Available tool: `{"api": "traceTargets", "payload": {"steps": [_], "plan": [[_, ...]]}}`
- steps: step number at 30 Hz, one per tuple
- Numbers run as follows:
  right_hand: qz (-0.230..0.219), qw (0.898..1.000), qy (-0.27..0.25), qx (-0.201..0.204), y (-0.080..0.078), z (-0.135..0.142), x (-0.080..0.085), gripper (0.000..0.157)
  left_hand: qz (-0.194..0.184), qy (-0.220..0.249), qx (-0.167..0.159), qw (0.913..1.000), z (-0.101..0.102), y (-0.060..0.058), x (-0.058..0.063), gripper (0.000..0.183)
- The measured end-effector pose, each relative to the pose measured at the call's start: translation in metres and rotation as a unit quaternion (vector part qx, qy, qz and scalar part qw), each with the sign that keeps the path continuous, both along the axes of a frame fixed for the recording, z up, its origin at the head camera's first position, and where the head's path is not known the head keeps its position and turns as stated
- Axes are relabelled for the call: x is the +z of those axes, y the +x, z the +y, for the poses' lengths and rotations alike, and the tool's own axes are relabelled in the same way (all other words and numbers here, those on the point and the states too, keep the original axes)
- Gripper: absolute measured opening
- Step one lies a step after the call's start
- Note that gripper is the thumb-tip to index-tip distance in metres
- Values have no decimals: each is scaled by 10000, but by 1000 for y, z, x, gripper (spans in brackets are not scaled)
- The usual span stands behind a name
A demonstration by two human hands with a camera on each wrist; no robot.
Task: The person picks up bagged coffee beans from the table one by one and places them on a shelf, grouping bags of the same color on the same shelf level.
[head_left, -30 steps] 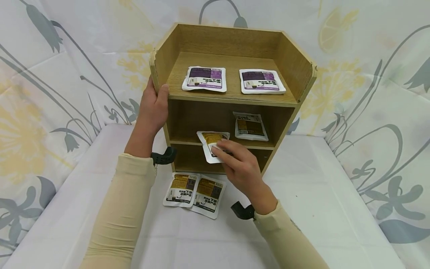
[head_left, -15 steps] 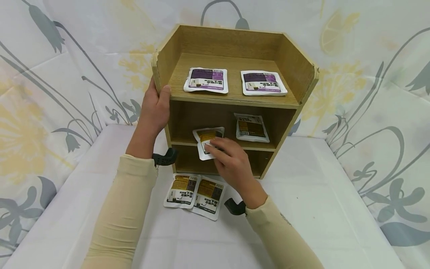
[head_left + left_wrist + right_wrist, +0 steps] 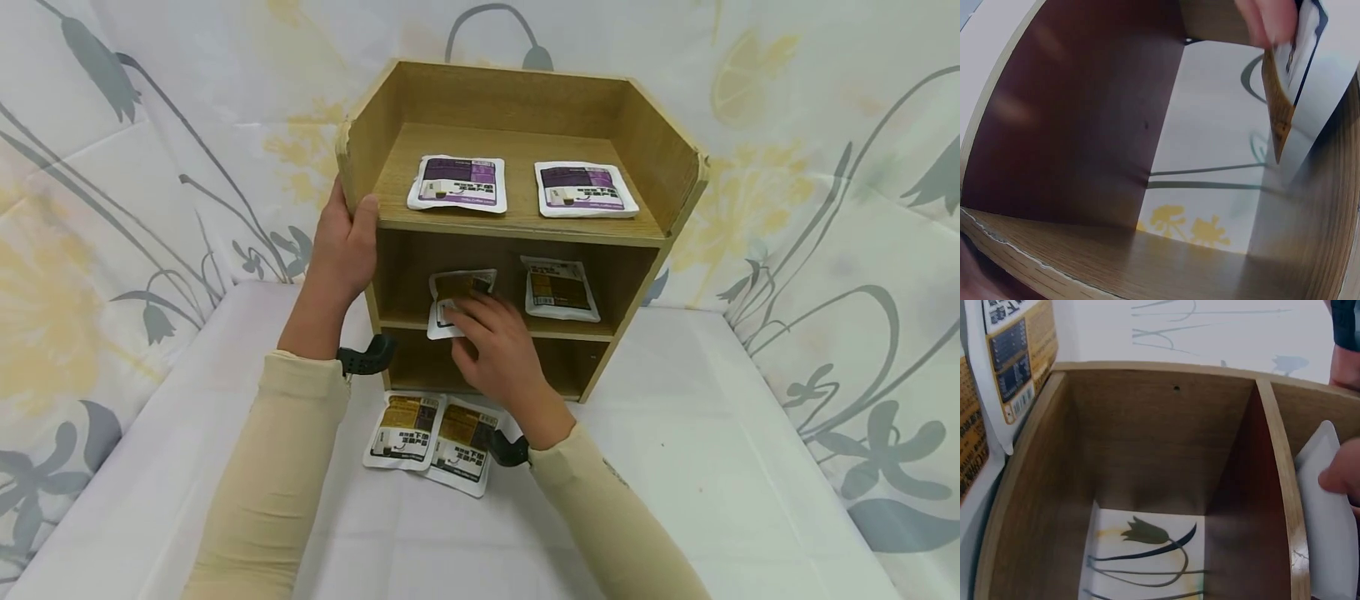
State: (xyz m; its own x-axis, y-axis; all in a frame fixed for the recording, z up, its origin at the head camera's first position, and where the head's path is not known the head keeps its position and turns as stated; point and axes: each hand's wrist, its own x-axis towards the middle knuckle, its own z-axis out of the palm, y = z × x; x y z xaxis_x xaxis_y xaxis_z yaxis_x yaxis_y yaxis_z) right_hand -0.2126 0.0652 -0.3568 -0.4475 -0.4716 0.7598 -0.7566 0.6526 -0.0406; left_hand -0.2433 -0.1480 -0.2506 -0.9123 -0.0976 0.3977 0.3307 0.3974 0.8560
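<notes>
A small wooden shelf unit (image 3: 517, 232) stands against the patterned cloth, and my left hand (image 3: 343, 250) grips the upper part of its left side panel. My right hand (image 3: 497, 346) pinches a white packet with a brown-and-gold label (image 3: 450, 286) at the left of the middle compartment. The packet is tilted, its lower edge near the shelf board's front; whether it touches the board I cannot tell. Right of it, another brown-labelled packet (image 3: 562, 290) lies on the same board. In the right wrist view, a fingertip (image 3: 1338, 475) presses the packet's plain white back (image 3: 1329, 531).
Two purple-labelled packets (image 3: 459, 183) lie apart on the top board. On the white cloth (image 3: 675, 467) before the unit, two brown-labelled packets (image 3: 405, 432) overlap. The dark lower compartment (image 3: 420, 358) opens below the middle board.
My right hand has moved left and forward, bringing its packet from in front of the unit into the middle compartment. The left hand keeps its hold on the side panel.
</notes>
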Motion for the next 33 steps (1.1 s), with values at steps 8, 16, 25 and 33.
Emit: {"api": "traceTargets", "payload": {"steps": [8, 16, 25, 33], "plan": [[-319, 9991, 229, -189, -12, -4, 5, 28, -6, 17, 11, 10000, 2, 0, 0, 52], [-464, 9977, 365, -318, -21, -10, 7, 30, 7, 13, -19, 10000, 1, 1, -1, 52], [-569, 9963, 469, -440, -29, -13, 10, 32, 3, 14, 11, 10000, 3, 0, 0, 52], [-585, 9960, 519, -422, -31, -16, 10, 33, 18, 12, 19, 10000, 2, 0, -1, 52]]}}
